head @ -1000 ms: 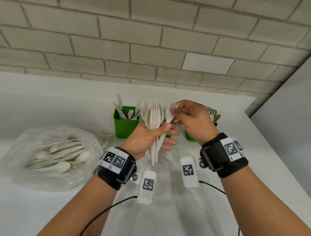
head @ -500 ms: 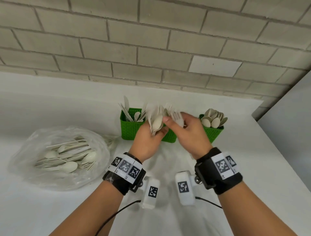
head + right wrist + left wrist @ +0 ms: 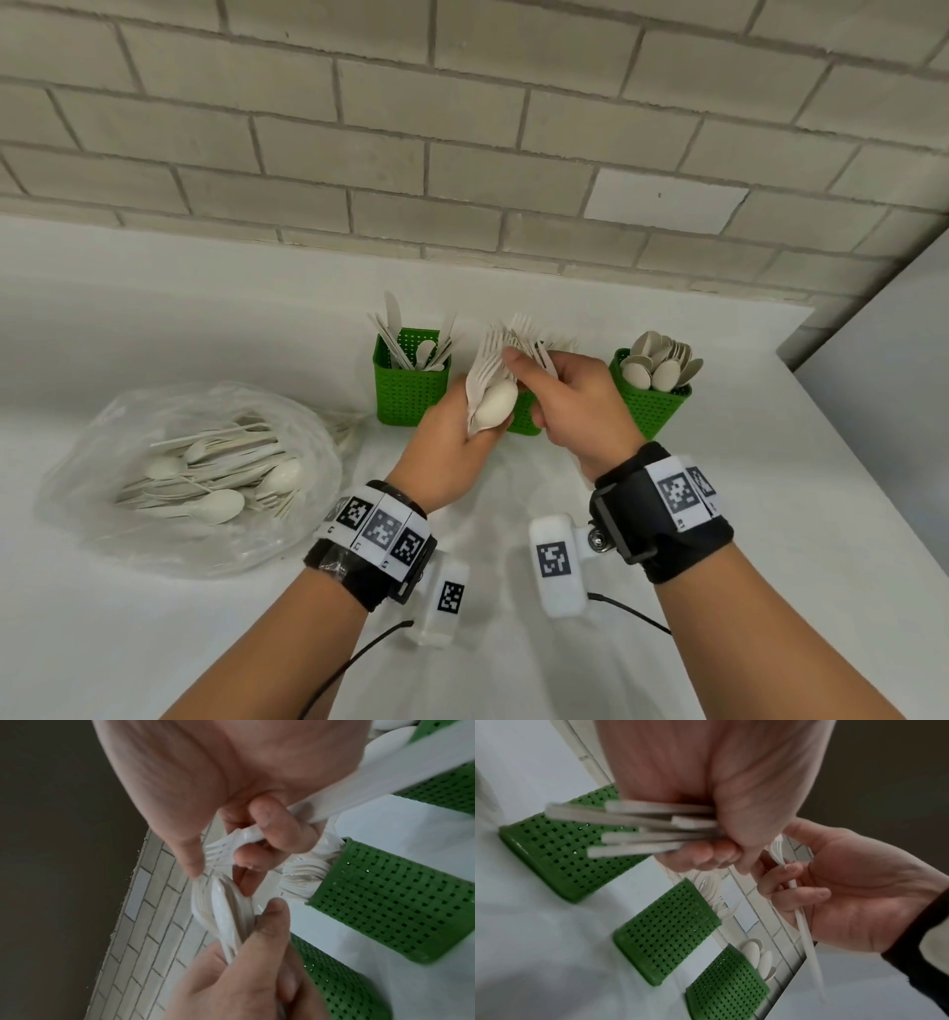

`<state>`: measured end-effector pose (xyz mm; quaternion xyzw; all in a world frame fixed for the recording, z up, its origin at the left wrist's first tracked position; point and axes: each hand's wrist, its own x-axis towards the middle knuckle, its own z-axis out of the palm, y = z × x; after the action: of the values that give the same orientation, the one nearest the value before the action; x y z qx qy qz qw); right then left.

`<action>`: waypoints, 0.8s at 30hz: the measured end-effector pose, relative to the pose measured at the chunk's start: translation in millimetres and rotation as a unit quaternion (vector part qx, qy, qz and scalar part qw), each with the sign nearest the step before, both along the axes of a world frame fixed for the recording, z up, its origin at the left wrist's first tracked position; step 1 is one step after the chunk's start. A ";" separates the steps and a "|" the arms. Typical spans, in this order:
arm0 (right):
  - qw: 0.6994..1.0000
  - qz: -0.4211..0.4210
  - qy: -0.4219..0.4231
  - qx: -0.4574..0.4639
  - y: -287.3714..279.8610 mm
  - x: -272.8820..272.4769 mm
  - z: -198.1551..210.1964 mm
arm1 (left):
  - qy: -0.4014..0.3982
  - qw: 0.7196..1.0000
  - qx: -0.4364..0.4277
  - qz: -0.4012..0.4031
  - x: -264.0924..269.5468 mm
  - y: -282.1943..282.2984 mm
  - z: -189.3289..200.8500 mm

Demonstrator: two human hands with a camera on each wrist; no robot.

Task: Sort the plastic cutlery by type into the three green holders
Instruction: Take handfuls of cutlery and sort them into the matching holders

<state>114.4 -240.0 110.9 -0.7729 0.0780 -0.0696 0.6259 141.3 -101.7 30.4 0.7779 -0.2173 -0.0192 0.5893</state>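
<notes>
Left hand [image 3: 452, 442] clenches smooth cutlery bundle [image 3: 490, 385]; right hand [image 3: 575, 406] pinches slim fork [image 3: 231, 843] near woven holder [image 3: 380, 898].

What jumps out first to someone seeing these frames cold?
Centre frame, the left hand grips a fanned bundle of cutlery, forks with a spoon in front, while the right hand pinches a single fork just above it. Behind them three green holders line the back of the white table, and a clear bag of unsorted cutlery sits at the left.
</notes>
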 end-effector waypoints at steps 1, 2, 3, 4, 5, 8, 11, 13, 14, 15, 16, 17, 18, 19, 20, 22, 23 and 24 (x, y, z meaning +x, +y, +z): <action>1.000 0.002 0.002 0.002 -1.1 0.3 -0.2 | 0.003 1.000 -0.001 0.003 -1.2 0.7 1.6; 1.000 0.004 0.006 0.007 -3.5 1.0 -1.5 | 0.017 1.000 -0.011 -0.001 -2.7 1.3 3.2; 1.000 0.006 0.007 0.008 -6.6 2.1 -3.0 | 0.040 0.999 -0.031 -0.009 -4.4 2.2 6.0; 1.000 0.008 0.003 -0.001 -9.7 3.2 -4.6 | 0.066 0.996 -0.053 -0.019 -6.3 2.7 9.3; 1.000 0.009 -0.008 -0.020 -11.9 3.5 -5.9 | 0.089 0.993 -0.069 -0.031 -8.9 3.5 13.1; 0.994 -0.009 -0.059 -0.091 -12.9 3.8 -12.2 | 0.134 0.985 -0.098 -0.045 -11.4 5.7 18.0; 0.992 0.015 -0.072 -0.105 -11.6 2.2 -16.9 | 0.164 0.976 -0.140 -0.040 -11.9 7.6 21.5; 0.991 0.065 -0.055 -0.101 -11.2 0.9 -18.0 | 0.174 0.971 -0.157 -0.048 -12.1 8.3 23.9; 0.993 0.067 -0.049 -0.086 -12.1 1.1 -18.1 | 0.177 0.969 -0.165 -0.054 -12.2 8.7 24.0; 0.995 0.055 -0.047 -0.061 -13.0 1.7 -18.0 | 0.185 0.965 -0.176 -0.058 -11.7 9.1 23.1; 0.997 0.038 -0.051 -0.033 -13.5 2.3 -17.6 | 0.197 0.960 -0.189 -0.060 -12.0 9.4 23.3; 0.998 0.023 -0.056 -0.008 -14.2 2.8 -17.3 | 0.211 0.954 -0.202 -0.062 -12.8 9.3 23.7; 0.998 0.014 -0.060 0.011 -13.8 3.0 -16.6 | 0.224 0.949 -0.213 -0.063 -13.6 8.9 24.4; 0.998 0.009 -0.063 0.022 -13.2 3.2 -17.1 | 0.234 0.945 -0.220 -0.063 -14.2 8.4 24.4; 0.997 0.004 -0.066 0.027 -11.7 3.1 -17.7 | 0.235 0.945 -0.221 -0.062 -15.0 7.5 25.3; 0.997 -0.002 -0.066 0.027 -8.5 3.7 -20.6 | 0.220 0.951 -0.211 -0.055 -15.5 4.9 25.4; 0.998 0.001 -0.061 0.028 -6.9 3.4 -22.8 | 0.210 0.955 -0.204 -0.052 -15.5 3.5 25.4; 0.998 0.011 -0.056 0.034 -4.8 2.8 -25.1 | 0.200 0.959 -0.197 -0.047 -15.5 2.2 26.0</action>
<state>117.2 -244.7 85.9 -0.7471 0.0371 -0.1035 0.6556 125.8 -99.5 56.4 0.6158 -0.1311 -0.1587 0.7606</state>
